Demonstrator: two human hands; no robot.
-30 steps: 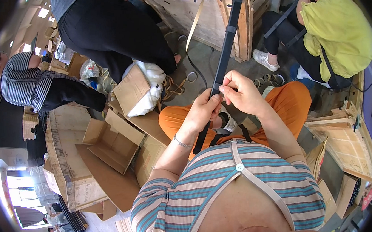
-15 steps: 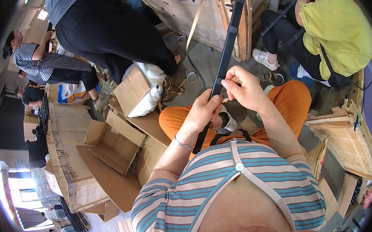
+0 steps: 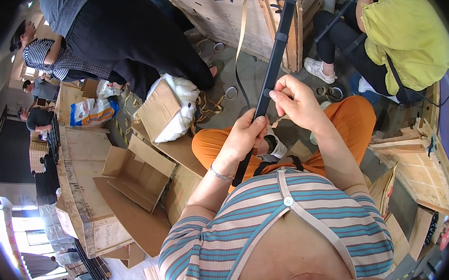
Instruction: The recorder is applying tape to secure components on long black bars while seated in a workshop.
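Observation:
A long, slim black bar [image 3: 275, 57] slants up and away from my lap, with darker bands around it. My left hand [image 3: 244, 137] is wrapped around its lower part. My right hand [image 3: 301, 105] is at the bar's right edge, fingers curled and thumb pressed beside a small dark piece there. What its fingertips pinch is too small to make out. A thin tan strip [image 3: 280, 121] shows between the two hands, its ends hidden. Both hands are above my orange trousers [image 3: 353, 120].
Open cardboard boxes [image 3: 141, 178] and a wooden crate [image 3: 85, 161] stand at the left. White padded wrapping [image 3: 183, 111] lies beyond them. A large wooden crate [image 3: 217, 20] is ahead. One person [image 3: 405, 43] sits at the far right; another [image 3: 133, 35] bends over at the far left. Tape rolls [image 3: 231, 92] lie on the floor.
My right hand has shifted slightly, and the tan strip below it shows more plainly. The bar and my left hand stay almost still. People at the left have moved.

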